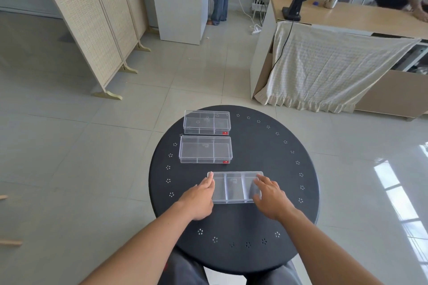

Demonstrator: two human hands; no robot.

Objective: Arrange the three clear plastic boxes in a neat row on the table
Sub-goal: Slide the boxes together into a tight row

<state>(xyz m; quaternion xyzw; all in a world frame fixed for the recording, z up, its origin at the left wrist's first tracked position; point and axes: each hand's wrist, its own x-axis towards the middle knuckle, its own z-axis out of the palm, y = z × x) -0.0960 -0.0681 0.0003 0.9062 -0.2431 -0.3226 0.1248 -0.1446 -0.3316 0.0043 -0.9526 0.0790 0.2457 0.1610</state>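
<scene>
Three clear plastic boxes with inner dividers lie on a round black table (266, 157). The far box (206, 122) and the middle box (205, 149) sit one behind the other on the table's left half, each with a small red label at its near right corner. The near box (234, 186) lies further right, offset from the other two. My left hand (199, 196) grips its left end and my right hand (269, 196) covers its right end, fingers over the top.
The table's rim has a ring of small hole patterns. On the floor stand a folding screen (92, 18) at left, a white cabinet (183, 0) behind, and a cloth-draped counter (335, 65) at right. People stand at the back.
</scene>
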